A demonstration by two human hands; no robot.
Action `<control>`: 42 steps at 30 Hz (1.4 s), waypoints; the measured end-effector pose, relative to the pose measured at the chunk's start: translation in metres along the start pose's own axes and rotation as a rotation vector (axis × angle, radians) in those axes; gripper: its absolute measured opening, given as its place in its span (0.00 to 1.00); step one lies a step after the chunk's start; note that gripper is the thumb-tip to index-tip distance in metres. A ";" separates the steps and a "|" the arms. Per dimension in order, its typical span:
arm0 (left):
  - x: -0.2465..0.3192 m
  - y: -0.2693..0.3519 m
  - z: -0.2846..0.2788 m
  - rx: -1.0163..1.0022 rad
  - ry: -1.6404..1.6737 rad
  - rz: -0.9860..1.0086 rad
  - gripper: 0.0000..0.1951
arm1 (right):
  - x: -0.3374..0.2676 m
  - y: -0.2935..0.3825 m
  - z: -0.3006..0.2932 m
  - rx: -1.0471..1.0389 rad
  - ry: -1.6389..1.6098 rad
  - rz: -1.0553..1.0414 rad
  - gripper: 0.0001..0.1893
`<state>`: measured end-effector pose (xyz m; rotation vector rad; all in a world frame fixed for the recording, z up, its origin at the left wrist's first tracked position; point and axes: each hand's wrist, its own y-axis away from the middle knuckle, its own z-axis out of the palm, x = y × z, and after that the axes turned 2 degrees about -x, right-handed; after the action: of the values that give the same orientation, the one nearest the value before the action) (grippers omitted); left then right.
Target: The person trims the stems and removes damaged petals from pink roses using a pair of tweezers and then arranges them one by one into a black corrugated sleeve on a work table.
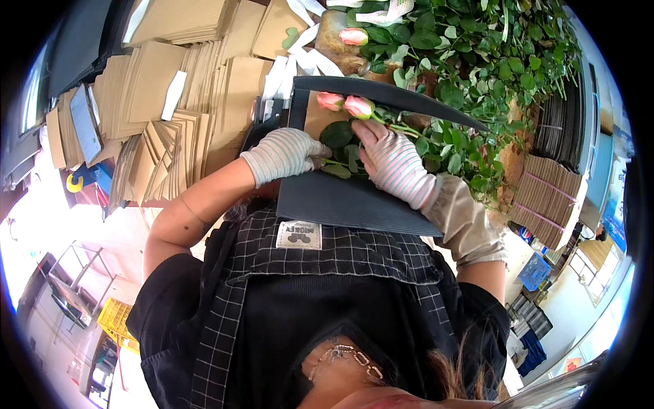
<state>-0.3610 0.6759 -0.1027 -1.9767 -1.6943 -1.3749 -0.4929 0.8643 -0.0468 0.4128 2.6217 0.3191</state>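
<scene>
A black corrugated sheet [352, 202] lies before my chest, its far flap [388, 94] bent up and a brown cardboard piece [318, 120] inside it. Two pink roses [359, 107] rest on the cardboard, heads to the left and leafy stems to the right. My left hand [286, 153], in a striped knit glove, pinches a green rose stem [337, 164] near the sheet's left side. Over the stems and leaves just below the blooms lies my right hand [396, 161], gloved alike; its fingers are slightly apart, and whether it grips a stem cannot be told.
Stacked brown cardboard sheets [153, 82] cover the table's left side, with a phone [86, 124] among them. White paper strips [278, 76] lie beyond the sheet. Many leafy rose stems [475, 56] pile up at the far right, beside bundled cardboard [546, 194]. Another pink rose [353, 36] lies farther back.
</scene>
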 end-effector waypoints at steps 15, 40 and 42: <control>0.004 0.000 -0.002 -0.036 -0.029 -0.033 0.14 | 0.008 0.128 -0.141 1.185 -0.757 0.317 0.14; 0.003 0.006 -0.011 -0.135 -0.103 -0.067 0.16 | 0.008 0.012 -0.009 0.190 -0.027 -0.080 0.15; -0.001 0.009 -0.007 -0.095 -0.031 -0.051 0.16 | 0.006 0.040 -0.062 0.433 0.114 -0.069 0.16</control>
<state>-0.3567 0.6677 -0.0958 -2.0289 -1.7347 -1.4757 -0.5183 0.8939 0.0163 0.4527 2.8044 -0.2631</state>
